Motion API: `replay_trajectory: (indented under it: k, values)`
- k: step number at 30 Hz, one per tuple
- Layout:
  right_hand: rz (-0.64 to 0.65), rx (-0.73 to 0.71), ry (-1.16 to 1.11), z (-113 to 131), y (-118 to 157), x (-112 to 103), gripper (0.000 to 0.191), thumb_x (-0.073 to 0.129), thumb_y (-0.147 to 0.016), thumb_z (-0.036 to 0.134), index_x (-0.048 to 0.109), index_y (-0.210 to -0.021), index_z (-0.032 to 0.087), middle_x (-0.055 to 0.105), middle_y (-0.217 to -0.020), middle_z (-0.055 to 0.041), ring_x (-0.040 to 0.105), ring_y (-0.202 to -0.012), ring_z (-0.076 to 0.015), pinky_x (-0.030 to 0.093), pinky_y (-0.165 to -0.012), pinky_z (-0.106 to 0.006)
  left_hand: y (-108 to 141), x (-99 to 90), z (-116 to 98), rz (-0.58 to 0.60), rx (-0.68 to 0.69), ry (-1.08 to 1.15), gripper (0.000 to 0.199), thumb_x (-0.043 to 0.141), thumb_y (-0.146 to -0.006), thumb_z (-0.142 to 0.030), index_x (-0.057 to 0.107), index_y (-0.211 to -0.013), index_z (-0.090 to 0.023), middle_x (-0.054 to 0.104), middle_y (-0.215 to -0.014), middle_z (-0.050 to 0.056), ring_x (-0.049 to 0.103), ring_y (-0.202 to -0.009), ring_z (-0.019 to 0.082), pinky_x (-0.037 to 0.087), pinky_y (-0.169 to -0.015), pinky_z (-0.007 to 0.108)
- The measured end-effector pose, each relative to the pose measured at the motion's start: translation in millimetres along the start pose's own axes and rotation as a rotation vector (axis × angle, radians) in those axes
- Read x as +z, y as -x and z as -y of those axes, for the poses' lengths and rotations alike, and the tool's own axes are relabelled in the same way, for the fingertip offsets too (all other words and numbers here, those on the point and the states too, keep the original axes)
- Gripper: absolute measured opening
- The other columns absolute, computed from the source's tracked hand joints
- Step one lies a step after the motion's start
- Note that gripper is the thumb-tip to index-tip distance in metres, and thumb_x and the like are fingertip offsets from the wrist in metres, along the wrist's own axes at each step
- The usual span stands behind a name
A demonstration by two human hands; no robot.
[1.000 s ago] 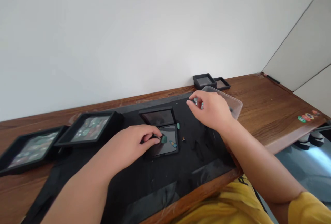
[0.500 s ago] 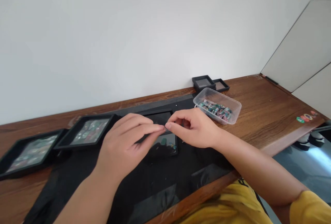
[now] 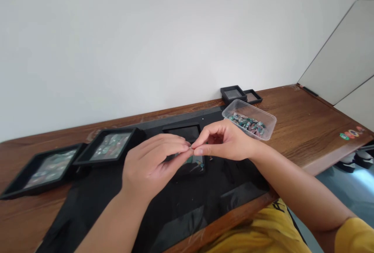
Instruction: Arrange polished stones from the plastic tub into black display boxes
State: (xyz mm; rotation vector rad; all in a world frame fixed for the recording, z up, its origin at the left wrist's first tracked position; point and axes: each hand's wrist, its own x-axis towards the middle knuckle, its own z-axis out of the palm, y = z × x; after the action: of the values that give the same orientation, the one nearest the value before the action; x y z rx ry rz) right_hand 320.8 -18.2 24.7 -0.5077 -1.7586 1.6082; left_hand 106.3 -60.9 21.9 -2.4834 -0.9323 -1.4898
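Observation:
Above a black frame (image 3: 201,131) my left hand (image 3: 156,163) and my right hand (image 3: 226,140) meet, fingertips touching. Each is closed in a pinch, thumb against fingers. Whatever lies between the fingertips is too small and covered to name. Beneath them, a few green and blue pieces (image 3: 198,163) show in the near part of the frame; my hands hide much of the rest. The frame rests on a black mat (image 3: 181,198). To the right of my right hand stands a clear plastic tub (image 3: 270,122) holding many small teal, green and pinkish pieces.
At the left, two black display frames (image 3: 78,163) hold greenish and pink pieces behind a clear pane, one overlapping the other. Small black frames (image 3: 233,93) are stacked against the wall behind the tub. The wooden table (image 3: 304,128) ends at a front edge on the right; shoes (image 3: 364,159) are below.
The whole view has shifted slightly, so the table things sit further right. My fingertips have come closer together, and the right thumb now lies straighter against the left fingertips.

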Motion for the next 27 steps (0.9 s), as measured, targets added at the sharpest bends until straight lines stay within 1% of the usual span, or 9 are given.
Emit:
replay_trajectory:
  k: [2,5,10,12,13,16,20,23,27]
  values:
    - [-0.027,-0.032,0.001,0.9,0.2,3.7,0.039,0.089,-0.079,0.053,0.075,-0.084,0.017,0.074,-0.080,-0.0014,0.060,-0.063,-0.0093,0.052,-0.061,-0.025,0.4,-1.0,-3.2,-0.042,-0.001,0.008,0.017,0.076,-0.091,-0.009,0.070,-0.090,-0.025,0.080,-0.081,-0.002,0.079,-0.078,0.018,0.066,-0.071,0.031]
    - [-0.037,-0.047,-0.031,1.6,0.0,6.6,0.042,0.090,-0.075,0.055,0.071,-0.079,0.018,0.072,-0.081,-0.0008,0.056,-0.062,-0.0085,0.049,-0.057,-0.024,-1.0,-2.2,-7.9,-0.059,0.009,0.003,0.018,0.078,-0.090,-0.008,0.070,-0.090,-0.025,0.082,-0.083,-0.002,0.080,-0.077,0.018,0.067,-0.070,0.031]
    - [-0.051,-0.002,-0.044,3.9,-0.9,5.4,0.040,0.097,-0.068,0.044,0.069,-0.080,0.018,0.067,-0.072,0.0042,0.037,-0.049,-0.0036,0.025,-0.043,-0.021,-3.9,-2.3,-11.4,-0.092,0.045,-0.042,0.020,0.081,-0.087,-0.008,0.069,-0.091,-0.023,0.081,-0.083,0.000,0.079,-0.075,0.018,0.066,-0.068,0.031]
    - [-0.065,0.006,-0.050,5.0,-1.3,5.0,0.039,0.098,-0.067,0.040,0.069,-0.081,0.018,0.067,-0.072,0.0052,0.031,-0.047,-0.0027,0.020,-0.041,-0.022,-4.5,-1.9,-11.8,-0.105,0.053,-0.049,0.021,0.081,-0.087,-0.007,0.068,-0.090,-0.023,0.081,-0.082,-0.001,0.078,-0.074,0.017,0.066,-0.066,0.032]
    - [-0.071,0.006,-0.058,5.3,-1.5,4.9,0.038,0.098,-0.068,0.040,0.069,-0.082,0.018,0.068,-0.073,0.0049,0.031,-0.046,-0.0026,0.020,-0.041,-0.022,-4.8,-1.9,-12.1,-0.104,0.056,-0.054,0.022,0.080,-0.087,-0.006,0.067,-0.089,-0.024,0.081,-0.081,-0.001,0.078,-0.073,0.017,0.066,-0.065,0.032]
    - [-0.085,-0.002,-0.078,4.2,-2.5,4.9,0.037,0.095,-0.072,0.040,0.069,-0.086,0.019,0.074,-0.083,0.0017,0.042,-0.049,-0.0040,0.027,-0.041,-0.021,-6.4,-2.1,-13.9,-0.095,0.064,-0.077,0.026,0.079,-0.086,-0.003,0.065,-0.086,-0.024,0.080,-0.080,-0.003,0.076,-0.070,0.016,0.064,-0.064,0.032]
    - [-0.102,0.003,-0.109,-0.1,-4.1,5.6,0.040,0.095,-0.072,0.044,0.068,-0.090,0.021,0.078,-0.091,-0.0014,0.065,-0.067,-0.0103,0.048,-0.052,-0.021,-8.3,-2.8,-15.6,-0.093,0.064,-0.088,0.028,0.079,-0.086,-0.002,0.063,-0.085,-0.025,0.078,-0.079,-0.003,0.074,-0.069,0.015,0.063,-0.063,0.031]
    - [-0.136,0.015,-0.174,-4.0,-4.7,7.1,0.039,0.096,-0.071,0.040,0.068,-0.091,0.022,0.079,-0.090,-0.0007,0.072,-0.075,-0.0123,0.058,-0.064,-0.024,-8.1,-2.9,-14.5,-0.089,0.069,-0.099,0.029,0.077,-0.086,-0.001,0.062,-0.085,-0.025,0.077,-0.079,-0.003,0.072,-0.068,0.014,0.061,-0.062,0.030]
    - [-0.168,0.001,-0.307,-8.7,-4.5,9.9,0.035,0.096,-0.072,0.032,0.070,-0.093,0.021,0.080,-0.089,0.0009,0.077,-0.081,-0.0126,0.064,-0.080,-0.027,-6.1,-2.2,-12.5,-0.102,0.059,-0.127,0.029,0.076,-0.086,-0.001,0.061,-0.083,-0.025,0.075,-0.079,-0.004,0.070,-0.066,0.013,0.059,-0.061,0.028]
